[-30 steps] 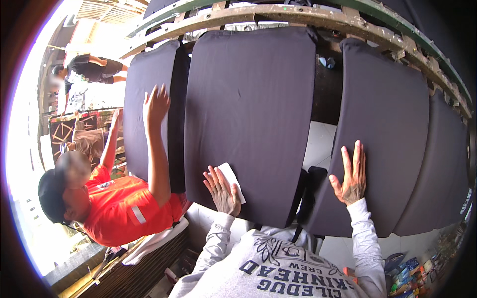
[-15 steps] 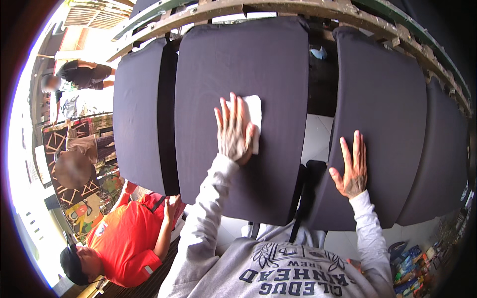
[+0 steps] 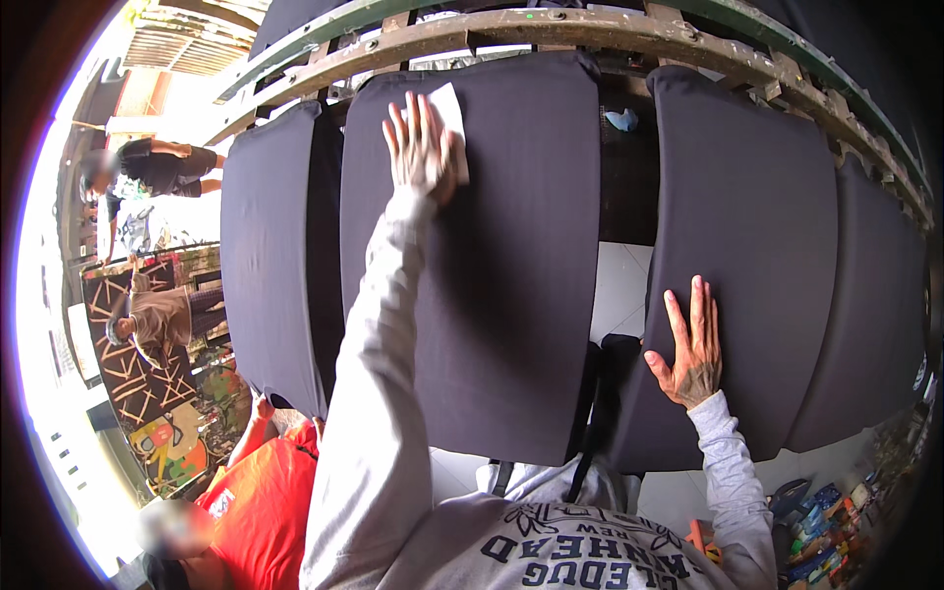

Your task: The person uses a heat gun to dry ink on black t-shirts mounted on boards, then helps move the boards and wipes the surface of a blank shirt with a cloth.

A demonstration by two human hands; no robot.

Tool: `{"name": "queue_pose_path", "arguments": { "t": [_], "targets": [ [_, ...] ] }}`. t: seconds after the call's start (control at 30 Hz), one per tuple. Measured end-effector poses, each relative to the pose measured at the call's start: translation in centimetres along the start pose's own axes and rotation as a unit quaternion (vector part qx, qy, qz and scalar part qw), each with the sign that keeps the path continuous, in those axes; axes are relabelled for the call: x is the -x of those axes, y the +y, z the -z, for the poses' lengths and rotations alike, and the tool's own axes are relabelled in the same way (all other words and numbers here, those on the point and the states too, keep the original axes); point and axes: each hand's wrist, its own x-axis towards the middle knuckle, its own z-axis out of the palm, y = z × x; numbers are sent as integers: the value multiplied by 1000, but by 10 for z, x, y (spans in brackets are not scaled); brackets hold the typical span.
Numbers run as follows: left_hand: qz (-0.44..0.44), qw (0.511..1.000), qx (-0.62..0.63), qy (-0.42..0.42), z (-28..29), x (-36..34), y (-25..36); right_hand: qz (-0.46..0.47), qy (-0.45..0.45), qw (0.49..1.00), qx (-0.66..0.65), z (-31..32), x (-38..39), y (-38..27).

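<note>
My left hand (image 3: 421, 157) lies on a white flat sheet (image 3: 453, 123), paper or cloth, near the far left corner of a board covered in dark fabric (image 3: 511, 246). Its fingers are stretched out, and the sheet sticks out beyond the thumb side, partly hidden under the hand. My right hand (image 3: 692, 344) rests with spread fingers on the near left part of the neighbouring dark fabric-covered board (image 3: 757, 226). Nothing shows in that hand.
More dark-covered boards stand at left (image 3: 265, 246) and far right (image 3: 885, 305). A long metal rail (image 3: 551, 34) runs behind them. A person in a red shirt (image 3: 265, 501) is at the lower left, touching the left board. Colourful containers (image 3: 826, 531) sit low at right.
My left hand has slid away from me and to the left, taking the white sheet along. My right hand stays on its board. The person in red has shifted lower, toward the left board.
</note>
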Motion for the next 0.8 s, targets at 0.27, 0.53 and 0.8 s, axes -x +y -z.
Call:
{"name": "queue_pose_path", "arguments": {
  "t": [0.27,0.53,0.8],
  "targets": [
    [70,997,-28,-17,77,101,16,-22,-1,1000,8,4,2,-3],
    [240,969,-8,-64,124,273,59,-21,-8,1000,4,3,1,-7],
    [-25,990,-123,63,-1,2,-95,11,1,1000,1,5,-5,-10]
  ]
}}
